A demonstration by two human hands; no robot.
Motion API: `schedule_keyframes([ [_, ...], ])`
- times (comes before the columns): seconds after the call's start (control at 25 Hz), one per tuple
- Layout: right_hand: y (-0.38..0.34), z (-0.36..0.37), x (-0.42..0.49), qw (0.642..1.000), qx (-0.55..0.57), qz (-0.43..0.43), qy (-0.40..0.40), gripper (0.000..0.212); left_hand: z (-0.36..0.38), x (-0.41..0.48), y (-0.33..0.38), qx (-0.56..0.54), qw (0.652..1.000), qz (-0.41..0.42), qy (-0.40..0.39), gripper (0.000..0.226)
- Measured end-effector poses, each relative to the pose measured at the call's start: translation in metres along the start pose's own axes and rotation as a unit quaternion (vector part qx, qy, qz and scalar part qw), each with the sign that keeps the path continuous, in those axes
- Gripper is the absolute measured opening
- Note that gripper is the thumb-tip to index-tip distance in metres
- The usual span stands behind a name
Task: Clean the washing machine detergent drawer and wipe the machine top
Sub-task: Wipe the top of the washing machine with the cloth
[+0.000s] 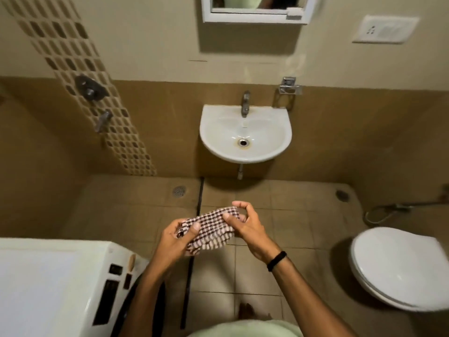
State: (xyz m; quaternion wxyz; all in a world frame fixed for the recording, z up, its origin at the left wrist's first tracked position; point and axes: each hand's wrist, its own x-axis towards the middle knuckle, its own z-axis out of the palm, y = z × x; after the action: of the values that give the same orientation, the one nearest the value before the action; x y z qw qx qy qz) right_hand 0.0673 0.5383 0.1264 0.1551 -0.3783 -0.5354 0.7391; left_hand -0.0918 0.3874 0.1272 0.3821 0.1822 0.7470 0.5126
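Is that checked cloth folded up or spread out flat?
Folded. The checked cloth is a small layered bundle, stacked edges showing along its lower side, pinched between the left hand and right hand.

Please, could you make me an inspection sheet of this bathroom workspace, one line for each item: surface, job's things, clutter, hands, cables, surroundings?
Surface: white washing machine top, lower left, partly in view.
Job's things: checked cloth held over the floor tiles, apart from the machine; front panel too blurred to read.
Clutter: nothing seen.
Hands: left hand grips the cloth's near end; right hand pinches its far end.
Cables: nothing seen; a hose loops beside the toilet.
Surroundings: sink with tap on the far wall, mirror above; toilet lid down, at right.
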Motion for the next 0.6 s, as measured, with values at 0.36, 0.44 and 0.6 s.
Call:
schedule_keyframes([
  [0.36,-0.026,-0.14,0.072,0.994,0.011,-0.04,0.103,0.075,0.145,0.103,0.065,-0.076,0.996,0.049,-0.005,0.096],
  [0.44,-0.036,-0.163,0.103,0.991,0.003,-0.043,0.125,0.07,0.166,0.137,0.081,-0.056,0.997,0.061,-0.011,0.096],
  [0.6,-0.065,-0.195,0.154,0.984,0.012,-0.043,0.17,0.112,0.2,0.199,0.111,-0.057,0.994,0.084,-0.049,0.075],
])
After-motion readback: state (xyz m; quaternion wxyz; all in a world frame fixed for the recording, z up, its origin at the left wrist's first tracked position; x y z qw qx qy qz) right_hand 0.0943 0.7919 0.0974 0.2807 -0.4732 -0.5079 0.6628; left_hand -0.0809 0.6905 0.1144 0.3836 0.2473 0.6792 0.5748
